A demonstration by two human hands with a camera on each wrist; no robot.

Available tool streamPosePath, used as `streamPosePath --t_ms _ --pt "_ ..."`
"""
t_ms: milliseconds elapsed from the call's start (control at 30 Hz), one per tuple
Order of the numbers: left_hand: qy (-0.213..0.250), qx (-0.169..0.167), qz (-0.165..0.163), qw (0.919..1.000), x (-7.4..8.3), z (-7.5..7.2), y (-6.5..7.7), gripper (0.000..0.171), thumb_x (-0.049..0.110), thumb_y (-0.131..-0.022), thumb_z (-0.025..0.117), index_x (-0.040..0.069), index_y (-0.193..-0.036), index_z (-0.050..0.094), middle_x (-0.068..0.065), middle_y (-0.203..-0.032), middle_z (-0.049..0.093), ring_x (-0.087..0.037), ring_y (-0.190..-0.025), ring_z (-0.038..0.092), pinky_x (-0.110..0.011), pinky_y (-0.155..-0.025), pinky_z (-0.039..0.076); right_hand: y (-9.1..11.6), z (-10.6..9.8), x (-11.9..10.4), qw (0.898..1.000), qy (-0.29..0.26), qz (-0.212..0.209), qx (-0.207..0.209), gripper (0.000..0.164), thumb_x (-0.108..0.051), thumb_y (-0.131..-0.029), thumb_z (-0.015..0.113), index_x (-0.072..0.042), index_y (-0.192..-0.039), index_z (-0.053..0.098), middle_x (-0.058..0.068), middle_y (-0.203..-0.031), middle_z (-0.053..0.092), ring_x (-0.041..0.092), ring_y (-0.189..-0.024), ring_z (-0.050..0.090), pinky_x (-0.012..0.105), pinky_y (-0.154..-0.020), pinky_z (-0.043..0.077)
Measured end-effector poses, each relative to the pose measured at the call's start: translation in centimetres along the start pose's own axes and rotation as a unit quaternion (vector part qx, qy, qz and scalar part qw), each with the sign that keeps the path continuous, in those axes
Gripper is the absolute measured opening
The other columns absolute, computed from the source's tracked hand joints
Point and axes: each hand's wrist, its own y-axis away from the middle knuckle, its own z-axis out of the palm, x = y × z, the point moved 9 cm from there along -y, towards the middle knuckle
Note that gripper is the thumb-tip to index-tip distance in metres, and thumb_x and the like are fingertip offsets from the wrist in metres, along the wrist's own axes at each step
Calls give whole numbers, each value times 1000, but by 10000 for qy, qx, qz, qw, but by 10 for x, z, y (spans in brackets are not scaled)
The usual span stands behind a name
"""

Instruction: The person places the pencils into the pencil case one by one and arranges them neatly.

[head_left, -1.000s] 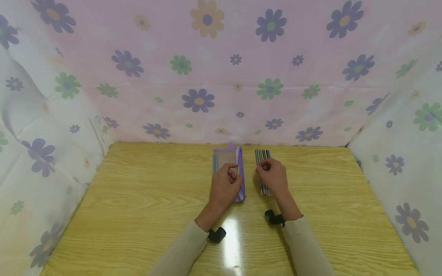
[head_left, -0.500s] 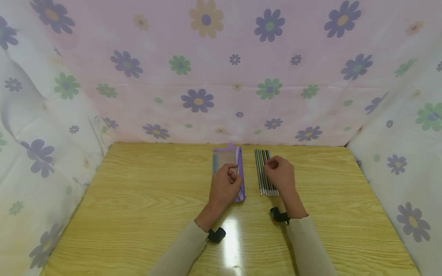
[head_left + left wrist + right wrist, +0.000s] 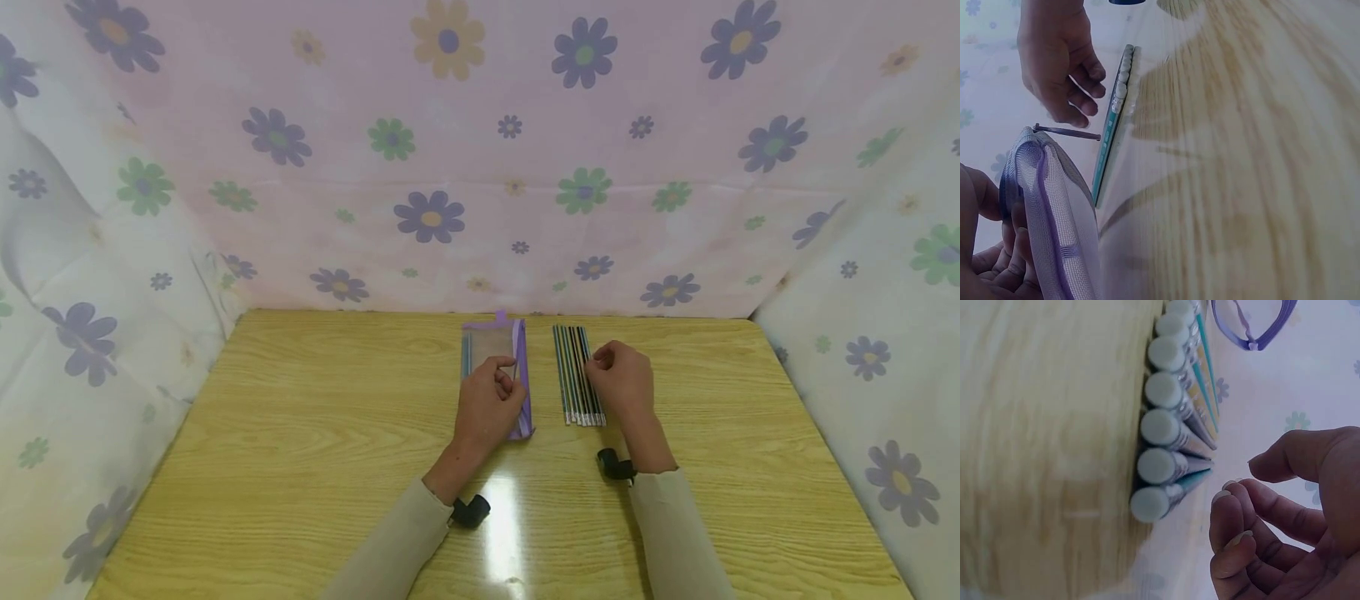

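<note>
A mesh pencil case (image 3: 487, 340) with a purple zipper edge lies at the back middle of the wooden table. My left hand (image 3: 487, 412) rests over it; in the left wrist view its fingers (image 3: 1019, 259) curl at the case's lifted, open edge (image 3: 1060, 212) and hold it. Through the mesh a blue strip (image 3: 467, 354) shows along the left side. Right of the case, several pencils (image 3: 572, 367) lie side by side, eraser ends toward me. Beside their right edge hovers my right hand (image 3: 626, 383), fingers loosely bent, thumb apart from them, nothing between them (image 3: 1285, 512).
A zipper pull (image 3: 1066, 131) sticks out from the case toward the pencils. Black wrist cameras (image 3: 471, 511) (image 3: 615, 464) hang from both sleeves. Behind the table (image 3: 337, 400) and along both sides stands a flowered cloth (image 3: 480, 167).
My right hand has moved right across the row of pencils to its right edge, uncovering them and leaving them in a neat row. The left hand and case have stayed in place.
</note>
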Motion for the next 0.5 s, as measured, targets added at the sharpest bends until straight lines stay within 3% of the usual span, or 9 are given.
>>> streamPosePath --t_ms 500 --pt "-104 10 70 9999 0 1 1 34 8 -96 69 -2 -129 69 1 -79 65 -5 -58 59 -25 -58 54 0 5 14 9984 188 243 -485 24 -20 -98 68 3 -103 73 20 -97 74 34 -82 70 53 -76 57"
